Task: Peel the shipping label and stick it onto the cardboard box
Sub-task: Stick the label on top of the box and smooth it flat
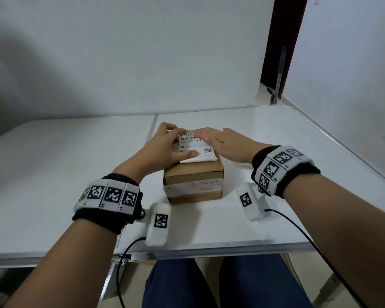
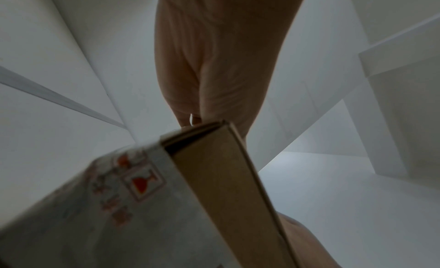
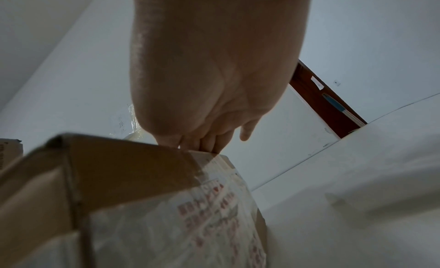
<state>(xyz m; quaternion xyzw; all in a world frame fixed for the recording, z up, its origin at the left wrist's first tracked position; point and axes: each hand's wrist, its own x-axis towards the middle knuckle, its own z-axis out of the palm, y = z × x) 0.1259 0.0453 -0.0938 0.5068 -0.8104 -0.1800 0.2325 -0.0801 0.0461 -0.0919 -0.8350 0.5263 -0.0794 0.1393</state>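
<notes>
A brown cardboard box with white printed tape stands in the middle of the white table. On its top lies a white shipping label with barcode and QR code; its near edge curls up slightly. My left hand lies flat on the label's left side, thumb stretched along the near edge. My right hand presses the label's far right part with straight fingers. In the left wrist view the box fills the lower part under the palm. The right wrist view shows the box beneath straight fingers.
The table is two white panels with a metal front edge. White walls close the back and right. A dark door frame and a mop handle stand at the far right. Camera cables trail from both wrists.
</notes>
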